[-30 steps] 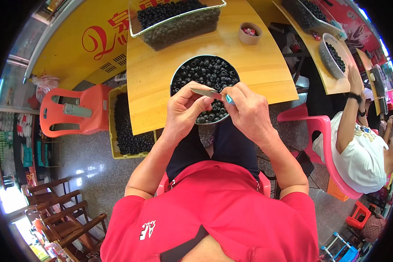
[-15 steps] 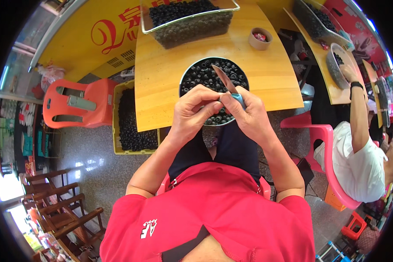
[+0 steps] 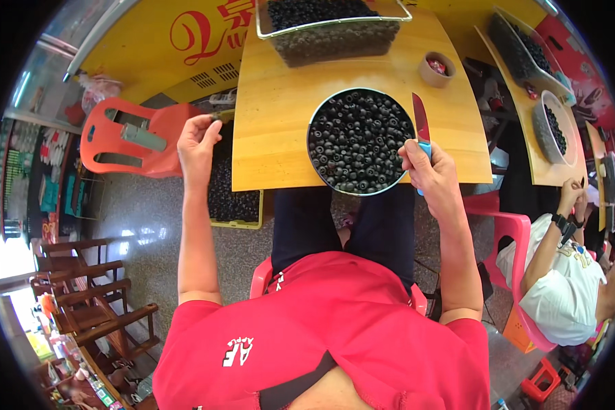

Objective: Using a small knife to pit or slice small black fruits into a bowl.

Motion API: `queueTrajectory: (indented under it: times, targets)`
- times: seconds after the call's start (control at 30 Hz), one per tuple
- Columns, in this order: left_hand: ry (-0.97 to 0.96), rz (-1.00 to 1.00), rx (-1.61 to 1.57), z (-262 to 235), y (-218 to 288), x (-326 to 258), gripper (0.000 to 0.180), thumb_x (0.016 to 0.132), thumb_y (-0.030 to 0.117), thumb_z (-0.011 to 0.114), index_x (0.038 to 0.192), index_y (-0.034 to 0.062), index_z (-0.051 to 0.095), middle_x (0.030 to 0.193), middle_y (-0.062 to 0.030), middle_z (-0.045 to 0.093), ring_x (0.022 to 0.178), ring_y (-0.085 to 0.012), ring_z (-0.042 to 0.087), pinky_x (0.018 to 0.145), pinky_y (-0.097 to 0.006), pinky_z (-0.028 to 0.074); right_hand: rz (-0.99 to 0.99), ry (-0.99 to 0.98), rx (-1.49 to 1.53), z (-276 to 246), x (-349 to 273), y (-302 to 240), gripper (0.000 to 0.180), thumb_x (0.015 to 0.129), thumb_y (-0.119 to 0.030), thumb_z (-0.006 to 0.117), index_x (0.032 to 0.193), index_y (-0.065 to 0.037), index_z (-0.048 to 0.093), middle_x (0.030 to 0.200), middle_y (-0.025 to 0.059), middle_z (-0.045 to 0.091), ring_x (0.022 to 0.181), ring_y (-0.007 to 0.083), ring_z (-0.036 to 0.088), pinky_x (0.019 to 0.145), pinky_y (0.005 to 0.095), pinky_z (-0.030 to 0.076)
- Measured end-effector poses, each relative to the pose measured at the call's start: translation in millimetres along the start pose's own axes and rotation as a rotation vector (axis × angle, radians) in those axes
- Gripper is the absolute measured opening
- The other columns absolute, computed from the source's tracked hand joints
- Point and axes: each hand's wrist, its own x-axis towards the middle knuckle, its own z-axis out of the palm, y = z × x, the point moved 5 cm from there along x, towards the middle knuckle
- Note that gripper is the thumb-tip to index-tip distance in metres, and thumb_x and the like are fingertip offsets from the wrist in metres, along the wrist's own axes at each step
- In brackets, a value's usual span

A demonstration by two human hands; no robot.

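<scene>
In my right hand is a knife, its blue handle gripped in the fist and its blade pointing up and away, just right of a round bowl. Small black round pieces, many with ring-like ends, fill the bowl; what they are I cannot make out. My left hand is out to the left, over a yellow crate of similar black pieces. Its thumb and forefinger pinch a small dark piece, partly hidden by the fingertips.
On the wooden table stand a clear tub of black pieces and a small round pot. An orange chair carries a greenish object. At right, a co-worker in a white shirt sits by another table with a bowl.
My hands have parted: the left has moved left from above the bowl to the yellow crate, while the right has shifted right with the knife. The co-worker's hand has left their bowl.
</scene>
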Motion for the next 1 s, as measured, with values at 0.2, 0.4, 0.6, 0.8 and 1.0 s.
queueTrajectory:
  times: [0.2,0.4,0.6,0.8,1.0]
  targets:
    - [-0.133,0.221,0.312,42.0,37.2,-13.0,0.018,0.090,0.004,0.063,0.107,0.0004,0.061,0.098,-0.0015,0.061,0.088,-0.0093,0.058,0.078,-0.023,0.048,-0.020,0.061,-0.024,-8.0,-1.2,4.2,0.027,0.096,-0.027,0.058,0.103,0.000,0.061,0.071,-0.0019,0.055,0.052,0.0002,0.039,0.045,0.0158,0.029]
    - [-0.908,0.516,0.128,177.0,99.6,-66.7,0.012,0.083,0.001,0.065,0.095,0.0015,0.066,0.088,-0.0099,0.063,0.080,-0.0226,0.063,0.069,-0.031,0.050,-0.032,0.036,-0.034,-5.9,-9.0,-3.7,0.029,0.097,-0.027,0.057,0.107,-0.001,0.060,0.071,-0.0022,0.055,0.052,-0.0002,0.038,0.045,0.0157,0.028]
    - [-1.034,0.655,0.436,222.2,91.1,-79.4,0.015,0.083,0.016,0.067,0.093,0.0055,0.063,0.087,-0.0107,0.057,0.082,-0.0306,0.061,0.068,-0.040,0.049,-0.037,0.020,-0.058,-8.3,-18.6,-6.9,0.029,0.096,-0.029,0.058,0.106,-0.002,0.061,0.071,-0.0028,0.054,0.052,0.0000,0.038,0.045,0.0164,0.028]
    - [-0.887,0.401,0.095,214.5,93.4,-69.9,0.016,0.084,0.006,0.068,0.099,0.0005,0.066,0.088,-0.0085,0.061,0.073,-0.0179,0.063,0.064,-0.028,0.050,-0.065,0.044,-0.062,-3.6,-16.7,-4.2,0.024,0.095,-0.026,0.060,0.102,-0.003,0.062,0.074,-0.0027,0.056,0.062,0.0020,0.046,0.054,0.0178,0.035]
    - [-0.811,0.240,-0.048,204.7,105.7,-73.5,0.020,0.086,0.002,0.066,0.106,-0.0023,0.067,0.088,-0.0055,0.062,0.070,-0.0090,0.061,0.060,-0.022,0.049,-0.096,0.041,-0.057,22.2,-7.8,-8.8,0.019,0.090,-0.021,0.068,0.092,-0.003,0.063,0.074,-0.0043,0.057,0.069,0.0032,0.049,0.062,0.0193,0.041]
